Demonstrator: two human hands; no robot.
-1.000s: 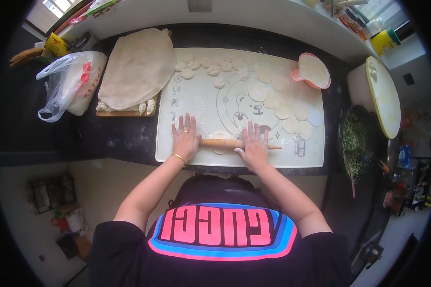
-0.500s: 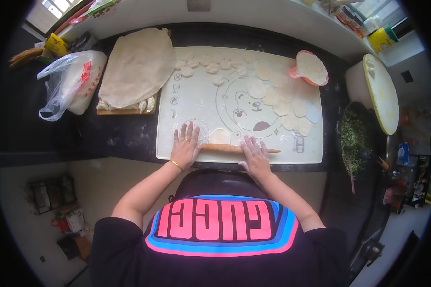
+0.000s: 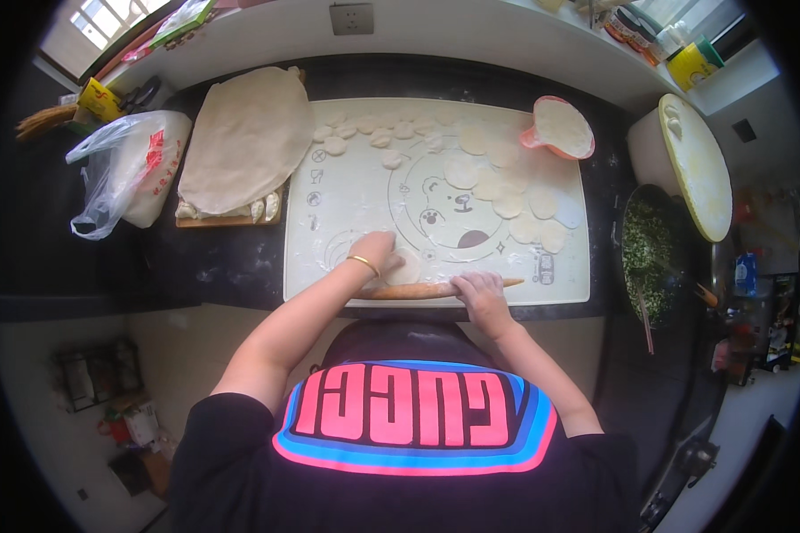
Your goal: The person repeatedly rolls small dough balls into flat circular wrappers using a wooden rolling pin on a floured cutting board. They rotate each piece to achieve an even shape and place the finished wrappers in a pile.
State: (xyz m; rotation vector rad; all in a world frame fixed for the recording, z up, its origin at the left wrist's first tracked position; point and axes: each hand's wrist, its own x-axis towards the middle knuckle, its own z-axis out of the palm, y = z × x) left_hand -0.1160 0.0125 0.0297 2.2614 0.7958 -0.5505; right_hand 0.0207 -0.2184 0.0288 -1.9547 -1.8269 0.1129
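Note:
Near the front edge of the pale dough mat (image 3: 356,191) lies a wooden rolling pin (image 3: 409,290) with tapered ends. My right hand (image 3: 482,298) is closed over its right part. My left hand (image 3: 380,251), with a gold bracelet at the wrist, bends its fingers down at the left edge of a thin round dough wrapper (image 3: 406,267) just beyond the pin. The fingers look pinched on the wrapper, though my hand partly hides them. Several rolled wrappers (image 3: 508,206) overlap at the mat's right side. Small flattened dough pieces (image 3: 335,146) lie along the far left part.
A big dough sheet (image 3: 244,138) covers a wooden board (image 3: 227,220) with dumplings at the left. Beside it stands a plastic bag (image 3: 133,169) of white flour. A pink scoop (image 3: 560,127) of flour sits far right, near a pan of chopped greens (image 3: 646,258).
My left hand has left the rolling pin and moved right and forward to the wrapper, its fingers now bent. My right hand's fingers have curled round the pin. The view has shifted slightly.

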